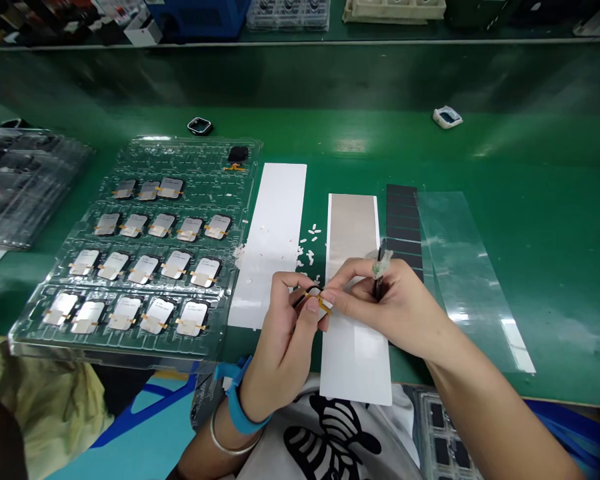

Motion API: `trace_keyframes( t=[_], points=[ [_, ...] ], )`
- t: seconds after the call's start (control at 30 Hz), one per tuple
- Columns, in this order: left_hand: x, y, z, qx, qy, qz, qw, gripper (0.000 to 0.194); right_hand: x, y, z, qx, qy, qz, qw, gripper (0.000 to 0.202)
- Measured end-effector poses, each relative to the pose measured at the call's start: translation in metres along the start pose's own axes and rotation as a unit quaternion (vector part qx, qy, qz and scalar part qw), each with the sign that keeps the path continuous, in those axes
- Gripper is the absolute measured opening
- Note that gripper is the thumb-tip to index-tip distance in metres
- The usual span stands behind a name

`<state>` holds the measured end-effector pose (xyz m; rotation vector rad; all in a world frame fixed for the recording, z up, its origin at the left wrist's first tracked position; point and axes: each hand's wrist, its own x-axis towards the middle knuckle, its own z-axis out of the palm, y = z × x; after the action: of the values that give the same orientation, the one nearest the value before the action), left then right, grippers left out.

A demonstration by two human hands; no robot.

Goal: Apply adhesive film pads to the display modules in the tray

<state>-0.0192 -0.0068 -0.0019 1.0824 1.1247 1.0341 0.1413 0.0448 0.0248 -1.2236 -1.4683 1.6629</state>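
Note:
My left hand, wearing a blue wrist strap, is closed on a small watch screen with an orange flex cable. The thumb lies over its face and partly hides it. My right hand pinches at the screen's upper edge, thumb and index fingertips touching the cable area. Tucked in that same hand is a dark slim tool, apparently tweezers, with its tip hidden. A crumpled pale wrap sits at the index finger. Under the right hand lies a white-edged adhesive sheet.
Left, a clear tray holds several similar watch screens. A white strip, scattered small white bits, a black strip sheet and clear film lie around the hands. Two watch frames, black and white, sit farther back.

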Motion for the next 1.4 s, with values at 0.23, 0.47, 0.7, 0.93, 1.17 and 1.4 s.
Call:
trace_keyframes(
  t=[0.23, 0.47, 0.7, 0.93, 1.17, 1.4],
  points=[
    [-0.0005, 0.0023, -0.0007, 0.000, -0.008, -0.002, 1.000, 0.009, -0.0002, -0.0011, 0.0007, 0.008, -0.004, -0.003, 1.000, 0.016],
    [0.0001, -0.0012, -0.0022, -0.029, -0.039, 0.020, 0.999, 0.006, 0.0004, -0.0037, -0.0006, 0.028, -0.014, 0.000, 1.000, 0.017],
    [0.0003, -0.0035, -0.0015, -0.024, -0.041, 0.027, 0.999, 0.008, -0.0005, -0.0060, -0.0017, 0.067, -0.029, 0.032, 0.997, 0.019],
    [0.0013, -0.0017, -0.0012, 0.001, -0.031, 0.031, 0.999, 0.009, 0.0003, -0.0065, -0.0013, 0.089, -0.032, 0.047, 0.994, 0.022],
    [0.0013, 0.0004, -0.0016, 0.012, -0.025, 0.029, 0.999, 0.010, 0.0002, -0.0042, -0.0015, 0.071, -0.050, 0.042, 0.995, 0.024],
    [0.0021, 0.0006, -0.0009, 0.026, -0.015, 0.034, 0.999, 0.011, 0.0006, -0.0038, -0.0023, 0.077, -0.054, 0.032, 0.995, 0.026]
  ],
)
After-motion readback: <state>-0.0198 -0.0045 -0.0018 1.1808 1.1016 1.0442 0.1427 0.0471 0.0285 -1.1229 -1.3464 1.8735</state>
